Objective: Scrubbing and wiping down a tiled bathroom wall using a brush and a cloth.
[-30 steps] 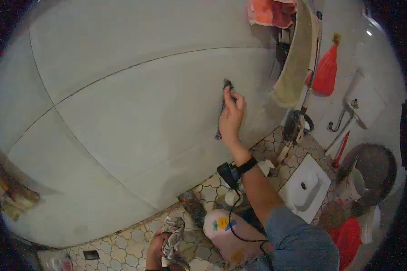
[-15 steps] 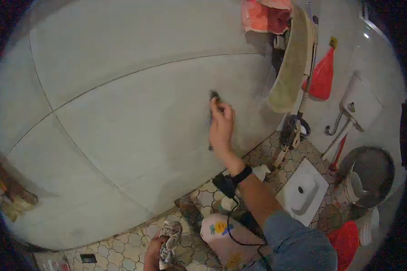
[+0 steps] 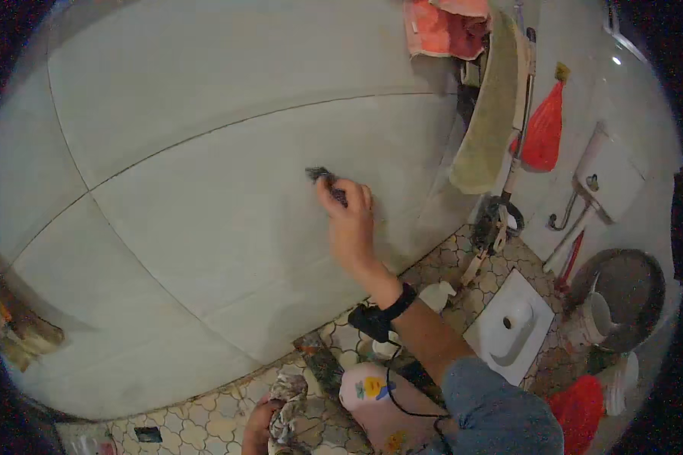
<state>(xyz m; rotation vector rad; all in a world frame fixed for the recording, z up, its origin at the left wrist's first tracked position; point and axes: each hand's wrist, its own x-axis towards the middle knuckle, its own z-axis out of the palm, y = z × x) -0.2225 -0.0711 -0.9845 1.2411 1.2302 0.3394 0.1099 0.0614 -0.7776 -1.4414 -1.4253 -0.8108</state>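
Note:
My right hand (image 3: 349, 220) reaches up to the pale tiled wall (image 3: 205, 227), closed on a small dark, rough-textured scrubbing pad (image 3: 328, 182) at the wall's surface. The pad's exact kind is too blurred to tell, and the fingers cover part of it. A black band (image 3: 399, 302) circles the right wrist. Low in the view, my left hand (image 3: 260, 425) grips a crumpled grey-white patterned cloth (image 3: 287, 394) above the tiled floor. The cloth hides most of its fingers.
A squat toilet (image 3: 511, 322) lies in the floor at right, near a dark round basin (image 3: 630, 288) and a bucket (image 3: 588, 322). Towels (image 3: 482, 144) and a red bag (image 3: 542, 129) hang on the right. A black cord (image 3: 391, 379) trails below my right arm.
My right hand has moved left across the wall with the dark scrubbing pad, its fingers turning further left. My left hand and the cloth have barely moved.

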